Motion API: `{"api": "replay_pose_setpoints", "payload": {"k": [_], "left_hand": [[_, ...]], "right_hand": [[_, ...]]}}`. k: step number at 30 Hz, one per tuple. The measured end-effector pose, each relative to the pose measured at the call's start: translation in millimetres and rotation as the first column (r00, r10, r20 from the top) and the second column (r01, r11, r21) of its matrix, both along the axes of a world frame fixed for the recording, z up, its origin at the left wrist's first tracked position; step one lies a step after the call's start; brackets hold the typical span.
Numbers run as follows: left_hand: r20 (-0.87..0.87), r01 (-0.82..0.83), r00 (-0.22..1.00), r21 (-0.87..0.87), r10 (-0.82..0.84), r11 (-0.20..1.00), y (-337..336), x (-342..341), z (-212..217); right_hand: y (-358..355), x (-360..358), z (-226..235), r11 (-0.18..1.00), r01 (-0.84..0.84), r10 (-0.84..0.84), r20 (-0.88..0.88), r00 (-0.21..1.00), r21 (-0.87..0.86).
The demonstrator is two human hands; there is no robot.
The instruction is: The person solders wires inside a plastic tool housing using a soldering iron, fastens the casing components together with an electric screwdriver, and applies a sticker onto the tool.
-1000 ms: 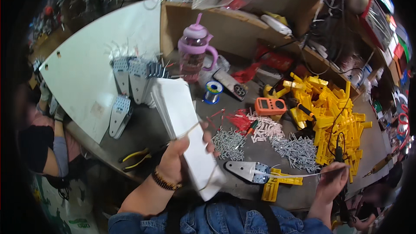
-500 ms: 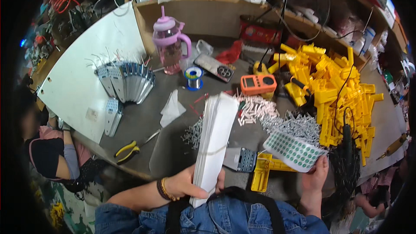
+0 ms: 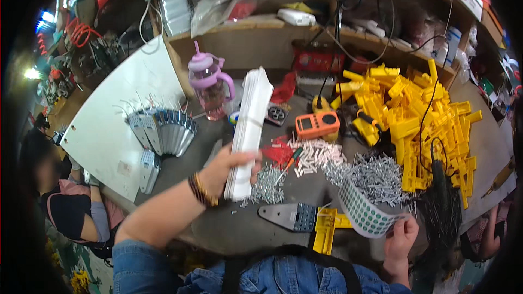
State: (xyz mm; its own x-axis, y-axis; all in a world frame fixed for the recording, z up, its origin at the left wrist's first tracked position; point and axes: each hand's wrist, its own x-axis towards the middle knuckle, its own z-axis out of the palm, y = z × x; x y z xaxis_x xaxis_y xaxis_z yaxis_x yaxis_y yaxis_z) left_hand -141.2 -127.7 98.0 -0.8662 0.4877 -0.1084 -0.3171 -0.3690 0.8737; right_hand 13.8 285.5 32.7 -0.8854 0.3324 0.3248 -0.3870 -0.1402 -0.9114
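Note:
My left hand (image 3: pixel 222 170) is wrapped round a thick bundle of long white paper strips (image 3: pixel 251 114), lifted at a slant above the middle of the bench. Pinched in my right hand (image 3: pixel 401 239) is the corner of a curved sheet of small round green stickers (image 3: pixel 359 204). Under that sheet's left edge lies a yellow plastic casing (image 3: pixel 325 230), touching a grey metal plate with a perforated end (image 3: pixel 289 216). The bundle hides part of the solder spool (image 3: pixel 233 117) and the phone (image 3: pixel 278 114) behind it.
Screws (image 3: pixel 378 177), pale pink tubes (image 3: pixel 318 155) and an orange multimeter (image 3: pixel 317 124) lie mid-bench. Yellow casings (image 3: pixel 430 114) heap up at right. Metal plates with wires (image 3: pixel 163 130) fan out at left, near a pink-lided jug (image 3: pixel 210 84). Another person (image 3: pixel 71 207) sits at left.
My left hand has carried the paper bundle up and away from my body. The sticker sheet in my right hand now bends and hangs more steeply. The view has shifted slightly.

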Motion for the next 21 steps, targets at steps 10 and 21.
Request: {"api": "replay_pose_setpoints", "payload": {"k": [10, 21], "left_hand": [[-0.366, -0.603, 0.726, 0.068, 0.582, 0.795, 4, -223, 118], [-0.771, -0.175, 0.31, -0.621, -0.556, 0.764, 74, 45, 27]], "right_hand": [[-9, 21, -22, 0.989, 0.052, -0.051, -0.005, 0.999, 0.14], [-53, -16, 61, 0.929, -0.346, 0.295, 0.298, 0.908, 0.132]]}}
